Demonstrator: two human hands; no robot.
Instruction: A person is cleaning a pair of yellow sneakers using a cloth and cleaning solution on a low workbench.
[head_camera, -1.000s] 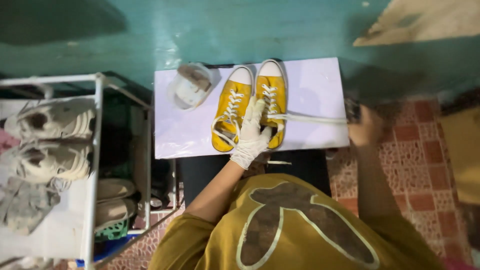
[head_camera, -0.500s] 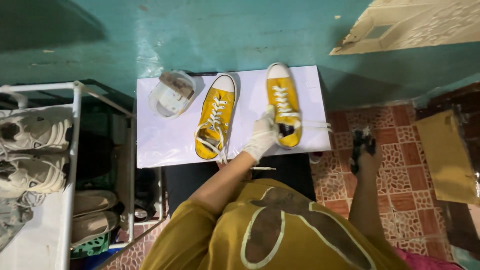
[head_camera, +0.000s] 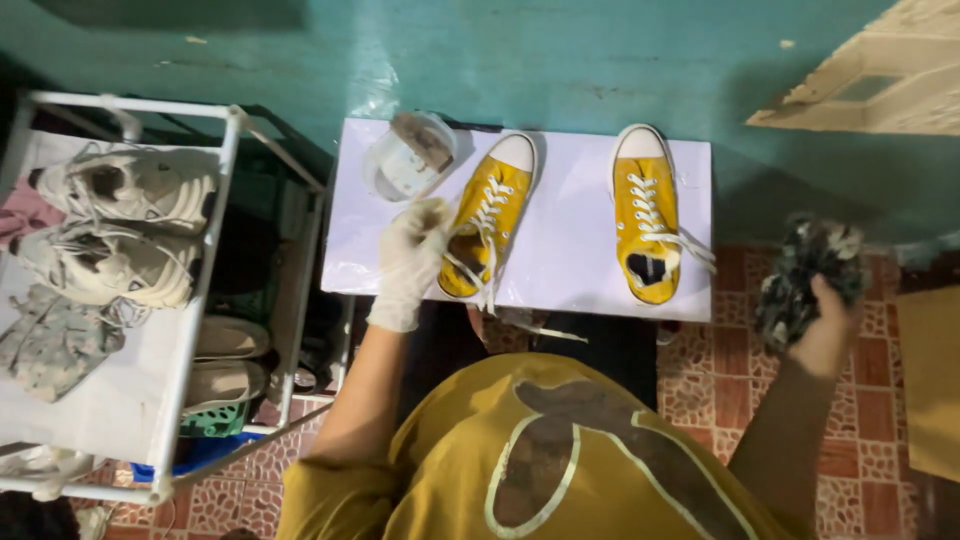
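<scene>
The left yellow sneaker (head_camera: 487, 215) is gripped at its heel side by the gloved left hand (head_camera: 412, 255), fingers curled onto it, on the white board (head_camera: 570, 250). The other yellow sneaker (head_camera: 645, 215) lies well apart. A mottled dark cloth (head_camera: 805, 275) is clutched in the closed right hand (head_camera: 830, 325) beside the board.

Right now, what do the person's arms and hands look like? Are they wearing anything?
The left hand wears a thin whitish glove that ends at the wrist. The right hand has no glove. Both forearms are uncovered, and the mustard-yellow shirt has short sleeves.
</scene>
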